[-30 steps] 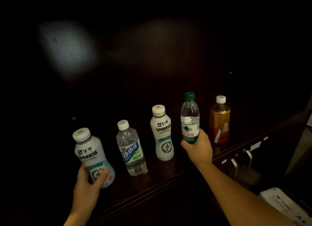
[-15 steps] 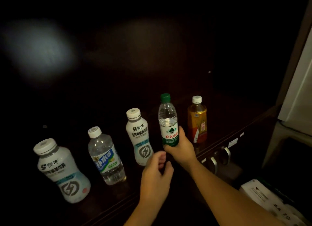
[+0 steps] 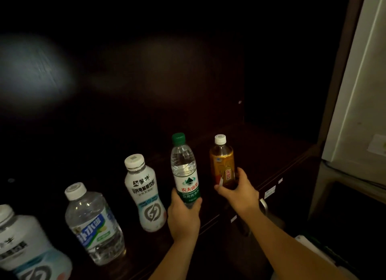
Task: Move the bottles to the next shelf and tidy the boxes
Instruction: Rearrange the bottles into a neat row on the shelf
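1. Five bottles stand in a row on the dark shelf (image 3: 261, 160); I judge the task barely begun, as none has visibly left it.
2. The left hand (image 3: 183, 215) is wrapped around the base of the green-capped bottle (image 3: 184, 169), which is upright.
3. The right hand (image 3: 238, 191) is curled around the lower part of the tea bottle (image 3: 221, 160) at the right end of the row.
4. Whether either bottle is lifted off the shelf, I cannot tell.
5. Left to do: the white bottle (image 3: 144, 194), the clear bottle (image 3: 94, 223) and the near white bottle (image 3: 23, 246) are untouched; the boxes are not tidied, and only a pale box (image 3: 305, 241) shows at lower right.
6. Half a second ago the right hand held the green-capped bottle and the left reached in empty; now the left has taken it and the right has gone to the tea bottle.
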A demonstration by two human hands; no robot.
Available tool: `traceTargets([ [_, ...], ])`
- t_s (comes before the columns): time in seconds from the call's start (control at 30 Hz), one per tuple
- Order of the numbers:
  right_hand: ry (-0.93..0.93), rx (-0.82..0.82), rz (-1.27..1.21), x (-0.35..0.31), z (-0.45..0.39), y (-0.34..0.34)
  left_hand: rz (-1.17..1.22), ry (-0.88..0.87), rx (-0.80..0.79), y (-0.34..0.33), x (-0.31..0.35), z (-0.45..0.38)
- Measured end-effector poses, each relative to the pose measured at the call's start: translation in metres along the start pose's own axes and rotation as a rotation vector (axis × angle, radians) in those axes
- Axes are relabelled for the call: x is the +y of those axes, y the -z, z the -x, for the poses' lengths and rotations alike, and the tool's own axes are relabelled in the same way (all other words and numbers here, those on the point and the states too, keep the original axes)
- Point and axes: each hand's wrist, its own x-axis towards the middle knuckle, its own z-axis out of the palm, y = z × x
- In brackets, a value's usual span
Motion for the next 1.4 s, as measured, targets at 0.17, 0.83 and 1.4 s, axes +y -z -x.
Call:
traceTargets([
  [0.17, 0.016, 0.013, -0.022, -0.005, -0.004, -0.009, -0.020, -0.028, 0.016, 0.001, -0.002, -0.001],
  [0.83, 0.286, -0.034, -0.224, -0.068, 0.122, -0.069, 0.020, -0.382, 0.273, 0.140, -0.063, 0.097],
  [1.4, 0.147, -0.389, -0.253, -0.109, 0.112, -0.128, 0.125, 0.087, 0.135, 0.276, -0.134, 0.012],
])
